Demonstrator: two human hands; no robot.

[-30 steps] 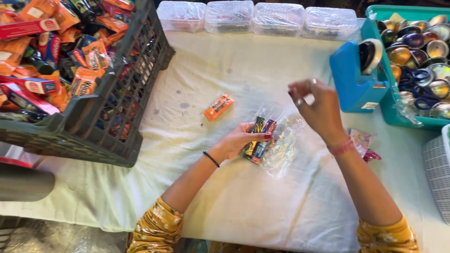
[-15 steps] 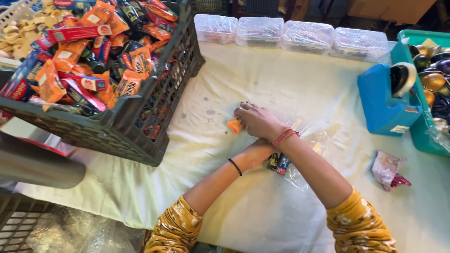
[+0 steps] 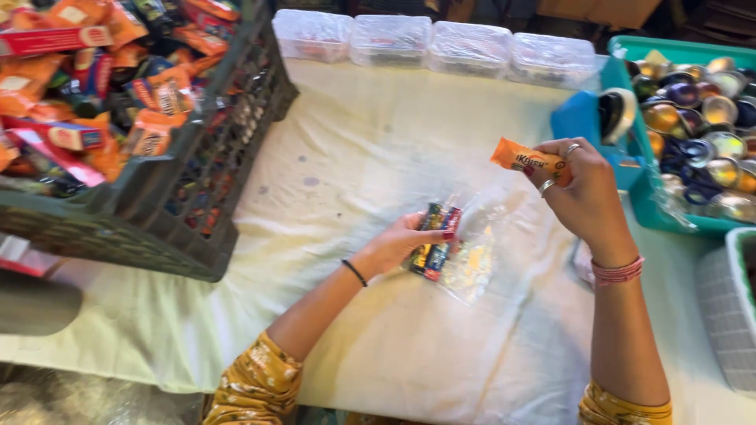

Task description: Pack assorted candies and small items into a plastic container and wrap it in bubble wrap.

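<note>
My right hand (image 3: pixel 581 191) holds a small orange snack packet (image 3: pixel 526 157) up above the white cloth, right of centre. My left hand (image 3: pixel 402 241) rests on the cloth and grips a clear plastic bag (image 3: pixel 465 256) with a couple of dark wrapped bars (image 3: pixel 435 238) inside it. The bag lies flat, its open end toward the right hand. Both sleeves are yellow with a pattern.
A dark plastic crate (image 3: pixel 177 177) full of orange and red packets fills the left. Several clear lidded tubs (image 3: pixel 429 39) line the far edge. A blue tape dispenser (image 3: pixel 598 126) and a teal bin (image 3: pixel 673 216) of shiny round items stand at right, with a white basket (image 3: pixel 728 303) below.
My right hand reached across to the orange packet on the cloth, picked it up and lifted it back to the right. My left hand stayed on the clear bag.
</note>
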